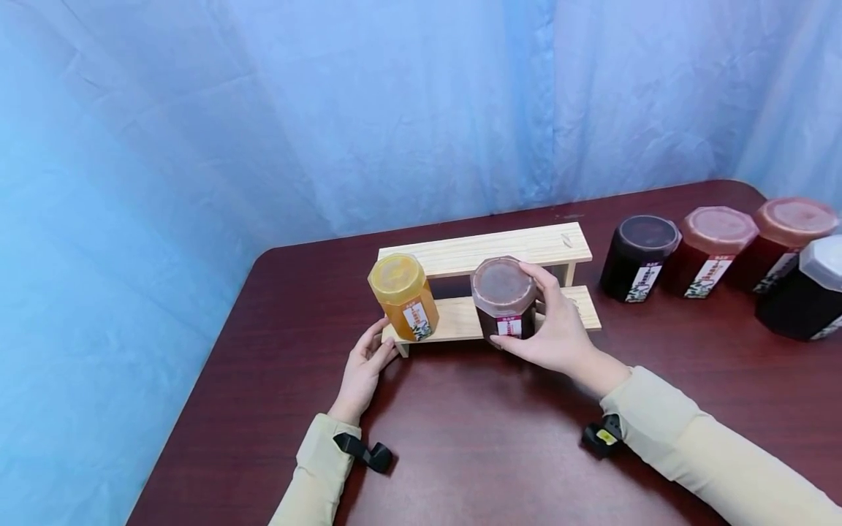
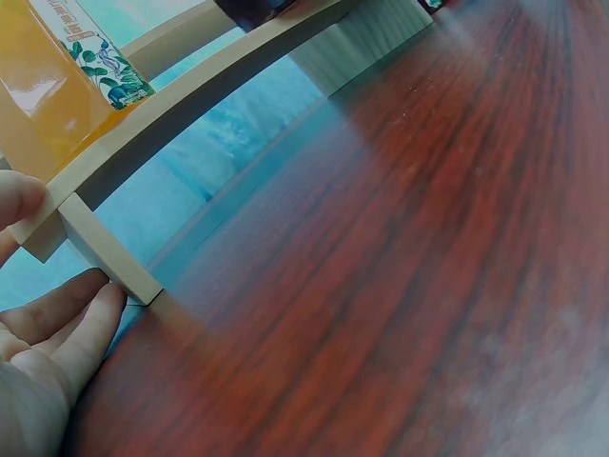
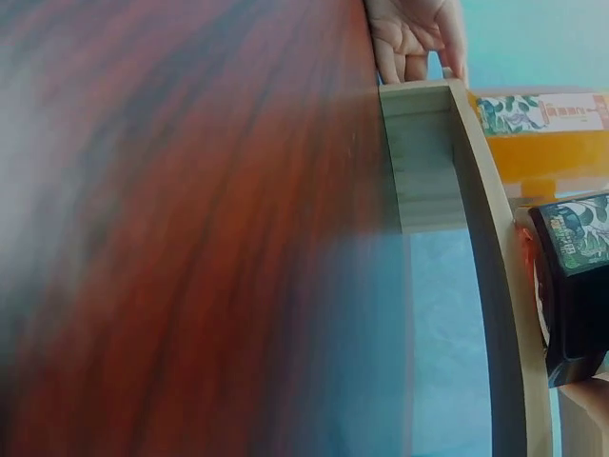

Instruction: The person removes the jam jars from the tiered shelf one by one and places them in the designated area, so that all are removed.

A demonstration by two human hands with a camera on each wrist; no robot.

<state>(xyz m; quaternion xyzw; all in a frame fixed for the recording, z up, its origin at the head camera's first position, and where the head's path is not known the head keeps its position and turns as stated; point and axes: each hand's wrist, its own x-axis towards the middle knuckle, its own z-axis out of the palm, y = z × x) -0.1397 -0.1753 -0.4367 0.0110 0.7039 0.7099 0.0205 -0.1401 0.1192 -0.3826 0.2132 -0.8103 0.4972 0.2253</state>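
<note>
A two-tier wooden rack (image 1: 483, 250) stands on the table. On the left end of its lower tier sits a hexagonal jar of amber honey (image 1: 401, 296) with a yellow lid. My left hand (image 1: 359, 369) holds that end of the rack, thumb by the board's edge and fingers by the leg (image 2: 109, 249). A dark jar (image 1: 504, 291) is in my right hand (image 1: 562, 332), which grips it from the right side. This jar is at the lower tier's front edge, right of the honey; whether its base fully rests on the board I cannot tell.
Right of the rack stand several more jars: a black-lidded dark jar (image 1: 639, 256), two reddish ones (image 1: 710, 252) and a white-lidded dark jar (image 1: 805, 288). A blue curtain (image 1: 395, 109) hangs behind the dark red table (image 1: 460, 438).
</note>
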